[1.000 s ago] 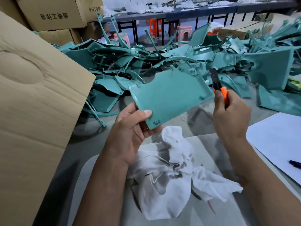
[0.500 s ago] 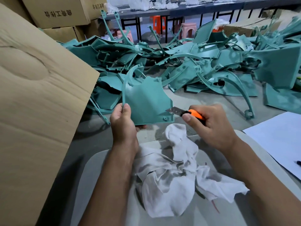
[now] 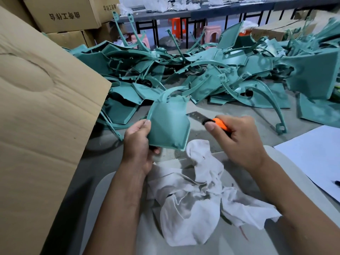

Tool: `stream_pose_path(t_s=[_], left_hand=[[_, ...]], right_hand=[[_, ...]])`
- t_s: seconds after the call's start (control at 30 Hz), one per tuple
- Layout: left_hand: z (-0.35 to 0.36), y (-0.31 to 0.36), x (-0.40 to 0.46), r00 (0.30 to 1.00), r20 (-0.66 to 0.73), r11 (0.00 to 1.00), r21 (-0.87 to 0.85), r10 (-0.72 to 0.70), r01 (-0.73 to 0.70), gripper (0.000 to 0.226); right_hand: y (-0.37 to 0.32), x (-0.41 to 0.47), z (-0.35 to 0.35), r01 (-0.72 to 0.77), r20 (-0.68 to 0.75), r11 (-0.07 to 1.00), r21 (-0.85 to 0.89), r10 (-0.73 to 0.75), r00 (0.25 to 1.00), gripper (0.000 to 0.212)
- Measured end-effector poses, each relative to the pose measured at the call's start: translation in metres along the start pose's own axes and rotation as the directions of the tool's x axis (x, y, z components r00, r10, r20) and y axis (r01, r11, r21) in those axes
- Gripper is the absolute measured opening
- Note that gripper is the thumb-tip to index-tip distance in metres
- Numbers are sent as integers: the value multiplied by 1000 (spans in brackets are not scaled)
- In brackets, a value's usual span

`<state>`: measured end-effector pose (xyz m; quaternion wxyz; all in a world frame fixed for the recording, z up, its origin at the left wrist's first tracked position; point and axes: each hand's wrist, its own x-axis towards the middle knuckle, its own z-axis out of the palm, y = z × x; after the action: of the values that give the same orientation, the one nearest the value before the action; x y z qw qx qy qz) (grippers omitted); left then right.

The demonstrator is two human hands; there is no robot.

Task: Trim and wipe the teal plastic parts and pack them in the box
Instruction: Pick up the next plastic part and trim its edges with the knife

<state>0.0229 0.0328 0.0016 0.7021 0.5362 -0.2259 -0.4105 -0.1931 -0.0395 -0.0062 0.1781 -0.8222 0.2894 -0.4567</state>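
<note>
A teal plastic part (image 3: 168, 124), a flat panel with a curved arm rising from its top edge, is held upright above the desk (image 3: 230, 115), between the two hands. The left hand (image 3: 138, 144) grips its left edge, thumb on the near face and fingers curled behind. The right hand (image 3: 237, 138) is closed round an orange utility knife (image 3: 213, 122), thumb pressed on the slider, with the blade (image 3: 196, 115) extended and pointing left toward the panel's upper right edge (whether the tip touches the plastic cannot be told). Just below the panel lies a crumpled white cloth (image 3: 198, 199) on a pale grey tray (image 3: 117, 184) near the desk's front. Behind the hands a tangled heap of teal parts (image 3: 211, 70) covers the far desk. A large cardboard flap (image 3: 42, 116) stands close on the left, hiding that side. White paper (image 3: 316, 155) lies at the right, and stacked cartons (image 3: 64, 17) sit at the back left.
</note>
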Motion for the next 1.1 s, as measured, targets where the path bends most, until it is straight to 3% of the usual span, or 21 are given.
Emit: stream_pose_path(t_s=[0.13, 0.23, 0.3, 0.43, 0.5, 0.57, 0.63, 0.7, 0.83, 0.97, 1.1], left_hand=[[2, -1, -5, 998, 26, 997, 45, 60, -61, 29], [3, -1, -6, 996, -16, 993, 87, 83, -81, 30], [1, 0, -6, 999, 12, 996, 72, 52, -52, 31], [-4, 1, -6, 983, 178, 993, 116, -37, 16, 38], [-4, 0, -5, 968, 248, 995, 99, -37, 12, 35], [-2, -2, -6, 958, 288, 996, 85, 4, -30, 26], [-1, -6, -5, 961, 249, 981, 121, 115, -149, 21], [-1, -10, -2, 938, 162, 909, 243, 305, -338, 20], [-2, -8, -3, 775, 104, 659, 465, 623, -591, 17], [3, -7, -12, 668, 151, 482, 579, 729, -658, 15], [8, -5, -20, 592, 181, 375, 622, 786, -687, 10]], right_hand=[[10, 1, -8, -80, -137, 994, -72, 69, 988, 48], [-1, 0, -5, 57, -69, 998, 20, -56, 996, 46], [-8, 0, 2, 66, -18, 997, 28, -66, 998, 46], [-7, 0, 3, -38, -117, 997, -69, 30, 993, 46], [-3, 1, -1, -161, -209, 972, -171, 124, 970, 50], [1, 2, -3, -309, -300, 918, -249, 231, 926, 55], [6, 2, -5, -335, -340, 902, -273, 235, 911, 50], [6, 1, -4, -277, -329, 935, -221, 196, 924, 34], [-8, 1, 9, -169, -224, 966, -198, 123, 967, 7], [-22, -2, 18, -137, -161, 970, -203, 105, 981, 15], [-29, -4, 19, -147, -185, 976, -160, 116, 976, 21]])
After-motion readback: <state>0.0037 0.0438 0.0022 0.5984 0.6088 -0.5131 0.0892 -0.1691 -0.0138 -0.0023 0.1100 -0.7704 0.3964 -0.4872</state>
